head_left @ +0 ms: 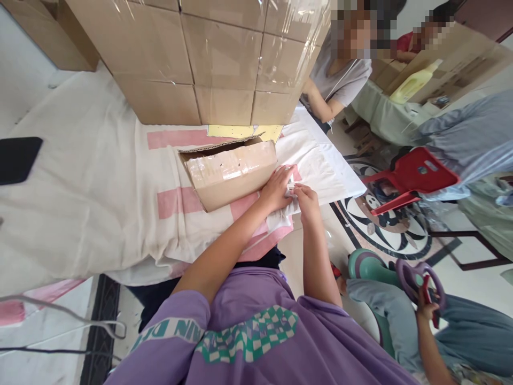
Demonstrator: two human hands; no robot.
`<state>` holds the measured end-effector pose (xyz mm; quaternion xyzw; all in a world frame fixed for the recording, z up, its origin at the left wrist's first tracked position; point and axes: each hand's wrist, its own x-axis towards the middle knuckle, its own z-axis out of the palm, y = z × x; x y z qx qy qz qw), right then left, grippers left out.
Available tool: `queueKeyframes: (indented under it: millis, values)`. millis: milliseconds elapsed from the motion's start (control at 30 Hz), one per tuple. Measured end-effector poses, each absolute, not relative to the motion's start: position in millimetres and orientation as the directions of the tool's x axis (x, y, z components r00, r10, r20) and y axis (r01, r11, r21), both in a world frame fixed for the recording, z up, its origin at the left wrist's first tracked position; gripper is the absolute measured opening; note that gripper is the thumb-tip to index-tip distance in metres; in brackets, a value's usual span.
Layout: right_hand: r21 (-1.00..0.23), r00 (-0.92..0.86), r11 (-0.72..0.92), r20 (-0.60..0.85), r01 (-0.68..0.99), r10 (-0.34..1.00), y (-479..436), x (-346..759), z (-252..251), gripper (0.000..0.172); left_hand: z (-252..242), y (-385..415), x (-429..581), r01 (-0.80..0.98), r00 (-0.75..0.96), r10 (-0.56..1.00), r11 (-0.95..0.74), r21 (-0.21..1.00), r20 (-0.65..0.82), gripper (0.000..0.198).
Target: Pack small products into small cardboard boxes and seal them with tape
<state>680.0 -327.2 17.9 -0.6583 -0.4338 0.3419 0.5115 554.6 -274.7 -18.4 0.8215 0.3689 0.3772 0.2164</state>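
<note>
My left hand (278,188) is beside the right end of a small open cardboard box (234,176) on the cloth-covered table. Its fingers are closed around one side of a small whitish piece (290,186), too small to name. Right against it, my right hand (308,202) pinches the same piece. Pale crumpled cloth lies under both hands at the table's front edge. Inside the box it is mostly dark, and its contents cannot be made out. Shiny clear tape covers the box's near upper edge.
Stacked cardboard boxes (218,59) wrapped in clear film stand behind the small box. At the left lies a black phone-like slab (19,159). A person in a grey shirt (352,80) is at the table's far right. A red chair (425,174) stands on the floor.
</note>
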Motion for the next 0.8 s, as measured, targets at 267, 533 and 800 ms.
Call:
queueKeyframes:
  millis: [267, 533, 800]
  values:
    - [-0.987, 0.426, -0.043, 0.028, 0.156, 0.904, -332.4, 674.6, 10.9, 0.021, -19.8, -273.9, 555.4, 0.422, 0.435, 0.765, -0.639, 0.643, 0.475, 0.093]
    - [-0.998, 0.491, -0.049, -0.019, 0.047, 0.871, -339.3, 680.5, 1.9, 0.019, -26.3, -264.6, 552.3, 0.174, 0.305, 0.808, -0.568, 0.804, 0.504, 0.119]
    - [-1.000, 0.468, -0.009, -0.015, -0.015, 0.884, -338.9, 682.7, 0.7, 0.020, -26.2, -269.7, 555.2, 0.306, 0.350, 0.780, -0.618, 0.724, 0.519, 0.113]
